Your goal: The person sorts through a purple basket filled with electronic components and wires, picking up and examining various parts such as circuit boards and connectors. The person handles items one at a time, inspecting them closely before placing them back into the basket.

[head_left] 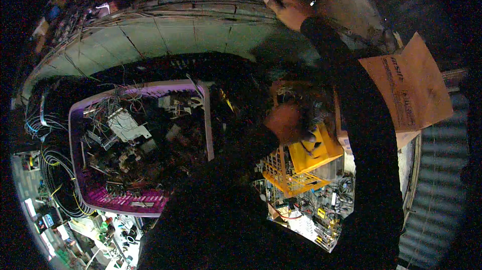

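Note:
My left hand (286,122) is over a yellow plastic crate (287,185) with lattice sides. It is dark and blurred, and its fingers cannot be told apart. A solid yellow piece (316,150) with a dark spot lies right beside these fingers. My right arm stretches far up, and my right hand (292,12) is at the top, at the edge of a ledge (201,9). Its thumb points left and its fingers curl against something dark and flat, which I cannot make out in the low light.
A pink-purple basket (208,124) of cables and metal scraps stands left, with coiled black cable (55,179) beside it. An open cardboard box (414,89) stands right, by corrugated sheet (442,184). Brightly lit clutter (306,225) shows below the crate.

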### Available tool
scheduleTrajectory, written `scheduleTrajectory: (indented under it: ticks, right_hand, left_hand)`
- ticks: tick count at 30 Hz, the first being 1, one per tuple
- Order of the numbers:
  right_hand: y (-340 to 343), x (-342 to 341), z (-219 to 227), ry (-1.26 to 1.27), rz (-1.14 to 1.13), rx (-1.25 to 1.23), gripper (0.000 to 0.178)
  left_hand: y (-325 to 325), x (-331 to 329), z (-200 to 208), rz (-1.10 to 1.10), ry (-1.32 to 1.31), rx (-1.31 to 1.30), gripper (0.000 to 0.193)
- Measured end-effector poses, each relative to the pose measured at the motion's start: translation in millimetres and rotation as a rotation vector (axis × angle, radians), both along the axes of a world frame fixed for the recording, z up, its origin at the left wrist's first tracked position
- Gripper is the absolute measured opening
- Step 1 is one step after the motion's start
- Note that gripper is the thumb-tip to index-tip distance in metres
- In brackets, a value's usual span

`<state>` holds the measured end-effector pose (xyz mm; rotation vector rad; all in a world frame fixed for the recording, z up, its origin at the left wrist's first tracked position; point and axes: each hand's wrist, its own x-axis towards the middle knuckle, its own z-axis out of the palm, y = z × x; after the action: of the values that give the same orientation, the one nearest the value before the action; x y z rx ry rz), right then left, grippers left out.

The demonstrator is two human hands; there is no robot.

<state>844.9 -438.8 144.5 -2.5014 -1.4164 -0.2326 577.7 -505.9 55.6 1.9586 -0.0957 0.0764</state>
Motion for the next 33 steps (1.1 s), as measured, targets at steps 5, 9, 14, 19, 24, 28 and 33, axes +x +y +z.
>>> scheduleTrajectory:
  ticks: [5,9,14,19,24,28,33]
  right_hand:
    - [0.5,8.9,-18.2,-0.061,0.142,0.155,0.057]
    - [-3.0,6.0,-37.8,-0.064,-0.079,0.162,0.062]
    - [-0.3,3.6,-43.6,0.048,-0.182,0.392,0.057]
    - [-14.5,22.7,-46.3,-0.039,-0.089,0.185,0.062]
    - [-13.9,15.0,-38.6,-0.005,-0.202,0.181,0.066]
    - [-12.2,0.6,-17.1,-0.002,-0.304,-0.174,0.071]
    - [-12.9,0.3,-22.6,-0.037,-0.327,-0.023,0.075]
  left_hand:
    - [-8.5,3.5,-60.0,0.191,0.053,0.034,0.075]
    - [49.3,-41.2,-51.4,0.147,-0.02,-0.164,0.058]
    - [162.6,-160.8,20.0,0.685,-0.136,-0.147,0.04]
    - [308.4,-264.1,29.9,1.233,0.455,0.772,0.096]
    - [349.2,-287.4,-28.6,1.047,0.558,0.742,0.109]
    - [340.8,-279.1,-37.9,1.088,0.391,0.692,0.091]
    - [312.6,-287.7,-15.8,1.183,0.181,0.634,0.06]
